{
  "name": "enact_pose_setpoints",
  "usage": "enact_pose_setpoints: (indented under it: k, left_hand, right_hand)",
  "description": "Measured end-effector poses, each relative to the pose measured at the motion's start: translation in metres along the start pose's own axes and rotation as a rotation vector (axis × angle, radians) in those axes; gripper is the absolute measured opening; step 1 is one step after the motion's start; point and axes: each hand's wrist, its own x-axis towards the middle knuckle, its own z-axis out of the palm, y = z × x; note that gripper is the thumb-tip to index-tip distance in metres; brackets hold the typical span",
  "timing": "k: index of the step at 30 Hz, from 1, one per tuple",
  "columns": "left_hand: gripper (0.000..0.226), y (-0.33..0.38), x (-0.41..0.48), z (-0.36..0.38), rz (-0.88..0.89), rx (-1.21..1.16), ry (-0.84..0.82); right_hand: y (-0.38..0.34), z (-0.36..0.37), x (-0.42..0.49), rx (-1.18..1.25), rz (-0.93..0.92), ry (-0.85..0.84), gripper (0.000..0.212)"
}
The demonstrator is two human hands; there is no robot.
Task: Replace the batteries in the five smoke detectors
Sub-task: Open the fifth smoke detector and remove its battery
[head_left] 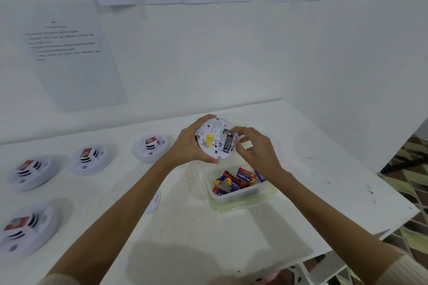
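We see the left hand (pixel 187 143) holding a smoke detector (pixel 214 138) up above the white table (pixel 185 238), underside towards us, fingers curled round its far rim and thumb hooked under its near edge. The battery bay is open, and a black battery (pixel 228 141) lies in it on the right side, next to a yellow label. The right hand (pixel 257 148) is at the detector's right edge; its thumb and forefinger are bent in close beside the battery with a small white piece between them, but we cannot tell whether they pinch anything or only touch, while the other fingers hang loosely curled. Just below the hands stands a clear plastic tub (pixel 231 199) holding loose batteries (pixel 234 180), which are red, blue and yellow. Four more detectors (pixel 150 147) sit face up on the left part of the table, well apart from the tub, each with a red tag on top. A white disc (pixel 155 201) shows partly from under the left forearm. Printed sheets (pixel 69 57) hang on the wall (pixel 208 57) behind the table — their text is too blurred for us to read.
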Motion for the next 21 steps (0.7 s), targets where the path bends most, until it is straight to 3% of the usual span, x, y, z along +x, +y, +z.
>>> enact_pose_setpoints:
  k: [9,15,18,21]
  left_hand:
    - [0.104,0.002,0.003,0.005,0.052,-0.007,0.071]
    - [0.101,0.005,0.004,0.009,0.061,0.013,0.067]
    - [0.1,0.003,0.001,0.01,0.042,0.004,0.028]
    - [0.101,0.0,-0.001,0.007,0.021,0.007,0.039]
  right_hand:
    - [-0.014,0.006,0.011,-0.085,0.056,0.118,0.015]
    - [-0.018,0.011,0.016,-0.102,0.109,0.136,0.019]
    - [-0.015,0.007,0.017,-0.117,0.108,0.069,0.016]
    - [-0.012,-0.003,0.017,-0.099,0.068,-0.129,0.024]
